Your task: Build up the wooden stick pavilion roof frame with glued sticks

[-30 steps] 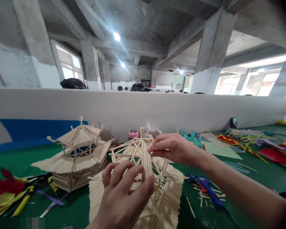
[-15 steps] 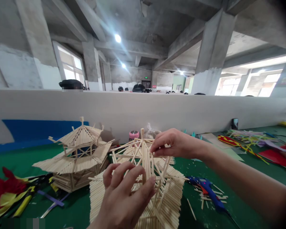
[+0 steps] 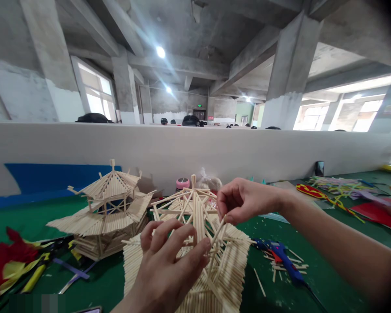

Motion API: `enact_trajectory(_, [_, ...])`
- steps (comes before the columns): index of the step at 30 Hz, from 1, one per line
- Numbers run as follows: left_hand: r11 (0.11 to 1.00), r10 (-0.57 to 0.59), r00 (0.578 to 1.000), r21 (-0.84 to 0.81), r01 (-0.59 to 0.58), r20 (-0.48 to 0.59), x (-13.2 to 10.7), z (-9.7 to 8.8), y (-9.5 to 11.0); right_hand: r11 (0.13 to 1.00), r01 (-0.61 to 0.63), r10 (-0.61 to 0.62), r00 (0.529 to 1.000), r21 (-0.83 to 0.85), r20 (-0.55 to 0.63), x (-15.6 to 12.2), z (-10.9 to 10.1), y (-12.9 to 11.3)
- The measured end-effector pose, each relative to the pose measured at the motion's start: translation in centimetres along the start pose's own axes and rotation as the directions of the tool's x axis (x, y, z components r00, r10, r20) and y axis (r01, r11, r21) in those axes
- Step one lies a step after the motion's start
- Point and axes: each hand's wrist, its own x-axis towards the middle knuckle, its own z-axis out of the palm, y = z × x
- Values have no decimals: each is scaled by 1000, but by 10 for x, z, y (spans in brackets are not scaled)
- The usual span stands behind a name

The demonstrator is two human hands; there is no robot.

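Observation:
In front of me stands a pavilion model [image 3: 230, 265] of thin wooden sticks, its upper roof a frame of rafters around a central post. My left hand [image 3: 172, 261] curls over the near side of that roof, fingers bent and thumb on the right, with roof sticks between them; some fingertip contact is hidden. On the roof's right side my right hand [image 3: 230, 206] is closed in a pinch on a wooden stick [image 3: 217, 233], which slants down toward my left thumb.
Left stands a second stick pavilion [image 3: 101, 217]. To the right a blue glue gun [image 3: 286, 261] lies among loose sticks on the green table. Behind runs a white partition [image 3: 247, 152]. Red and yellow pieces [image 3: 6, 265] and pliers-like tools lie left.
My right hand has moved right and slightly toward me from near the roof's top, and a slanting stick now shows at its fingertips. My left hand has barely moved.

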Motion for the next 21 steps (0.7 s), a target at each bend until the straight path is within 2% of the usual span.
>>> enact_trajectory(4, [998, 20, 1000, 54, -20, 5, 1, -17, 10, 999, 34, -36, 998, -29, -51, -19, 13, -5])
enact_trajectory(6, [997, 46, 997, 60, -50, 61, 1, -25, 21, 995, 64, -71, 993, -80, -94, -31, 24, -9])
enact_trajectory(10, [997, 76, 988, -45, -70, 134, 2, -27, 49, 967, 161, -200, 960, -197, -194, -52, 54, -13])
enact_trajectory(13, [983, -14, 978, -176, 52, 208, 1, -22, 67, 947, 189, -265, 916, -260, -302, -62, 76, -7])
enact_trajectory(16, [954, -76, 948, -253, 158, 308, -4, -17, 79, 932, 200, -314, 863, -302, -396, -71, 93, 8])
enact_trajectory(21, [920, -132, 939, -312, 235, 318, -14, -10, 91, 931, 211, -340, 799, -297, -497, -84, 112, 31])
